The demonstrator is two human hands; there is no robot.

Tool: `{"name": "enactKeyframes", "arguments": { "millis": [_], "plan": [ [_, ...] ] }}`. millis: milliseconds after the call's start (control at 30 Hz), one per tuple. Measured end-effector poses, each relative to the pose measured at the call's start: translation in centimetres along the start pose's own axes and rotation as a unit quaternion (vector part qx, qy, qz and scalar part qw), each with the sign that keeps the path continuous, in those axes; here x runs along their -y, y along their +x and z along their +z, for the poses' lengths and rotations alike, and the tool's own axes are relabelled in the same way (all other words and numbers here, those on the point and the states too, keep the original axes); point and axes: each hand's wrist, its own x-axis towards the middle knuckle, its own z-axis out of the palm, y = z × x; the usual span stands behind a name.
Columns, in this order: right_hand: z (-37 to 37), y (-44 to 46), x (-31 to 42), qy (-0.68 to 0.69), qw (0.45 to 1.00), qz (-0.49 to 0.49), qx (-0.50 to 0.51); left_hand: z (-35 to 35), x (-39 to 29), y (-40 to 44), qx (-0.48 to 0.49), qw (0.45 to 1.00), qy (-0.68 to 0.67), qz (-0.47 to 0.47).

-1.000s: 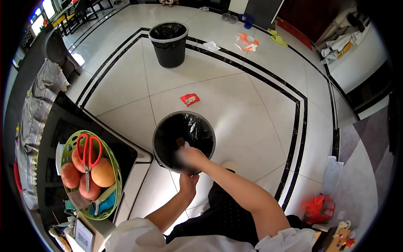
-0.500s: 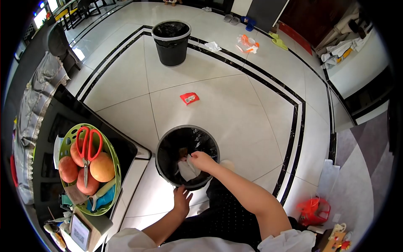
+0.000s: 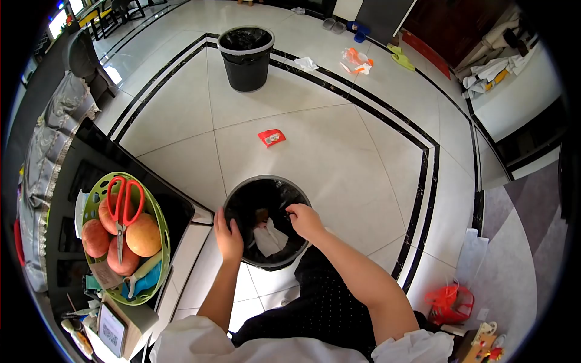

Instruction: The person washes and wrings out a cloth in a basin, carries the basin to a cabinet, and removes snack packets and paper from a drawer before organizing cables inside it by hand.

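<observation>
Fingers of the left hand (image 3: pixel 230 238) are spread and released, laid along the outer left side of the near bin (image 3: pixel 269 178), holding nothing visible. Across the opening, the right hand (image 3: pixel 307 222) is loosely clenched at the right rim, its fingertips drawn together just over the black liner (image 3: pixel 242 199); whether they pinch any of it, I cannot tell. Between the two grips and lower than both, crumpled white paper (image 3: pixel 270 241) lies inside the bin, with a small brown scrap (image 3: pixel 262 215) next to it. Ahead of both hands, past the far rim, a red packet (image 3: pixel 272 138) lies on the floor (image 3: pixel 327 151), and farther ahead stands the other lined bin (image 3: pixel 247 71). Left of the left hand, a green basket (image 3: pixel 164 254) holds round fruit (image 3: pixel 144 235) and red-handled scissors (image 3: pixel 125 209). Well right of the right hand and nearer the body sits a red bag (image 3: pixel 448 304).
</observation>
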Motion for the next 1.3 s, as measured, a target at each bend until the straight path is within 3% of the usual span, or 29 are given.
{"name": "enactKeyframes", "arguments": {
  "millis": [100,167,300,400,500,700,867,1067,1267,1300],
  "plan": [
    [0.0,0.4,-0.9,0.028,0.999,0.007,-0.040,0.2,1.5,1.6,0.018,0.998,0.048,0.023],
    [-0.4,0.5,-1.1,0.004,0.998,0.021,-0.062,-0.3,0.8,1.8,0.051,0.998,0.032,-0.018],
    [-0.9,0.4,-0.3,-0.072,0.989,0.031,-0.129,-0.9,1.0,1.5,0.054,0.997,0.045,-0.005],
    [-0.5,0.2,-0.4,-0.082,0.990,0.082,-0.075,-1.4,0.8,0.6,0.038,0.999,0.026,-0.012],
    [-0.3,0.0,0.0,-0.100,0.991,0.061,-0.069,-1.6,1.4,-0.5,0.023,1.000,0.001,-0.001],
    [-0.6,0.3,0.5,-0.149,0.977,0.086,-0.123,-2.1,1.7,-1.0,0.051,0.998,-0.020,0.011],
    [-1.0,0.1,0.5,-0.169,0.973,0.137,-0.079,-1.8,0.3,-0.9,0.070,0.997,0.036,-0.013],
    [-0.9,0.6,-0.3,-0.218,0.957,0.192,0.018,-1.2,1.1,-0.8,0.042,0.999,-0.004,0.017],
    [-2.6,0.9,0.0,-0.231,0.918,0.283,0.155,-1.2,0.2,1.8,0.146,0.989,-0.017,0.008],
    [-2.9,1.0,0.0,-0.232,0.912,0.293,0.169,-1.1,0.0,1.7,0.125,0.992,-0.022,0.011]
  ]
}}
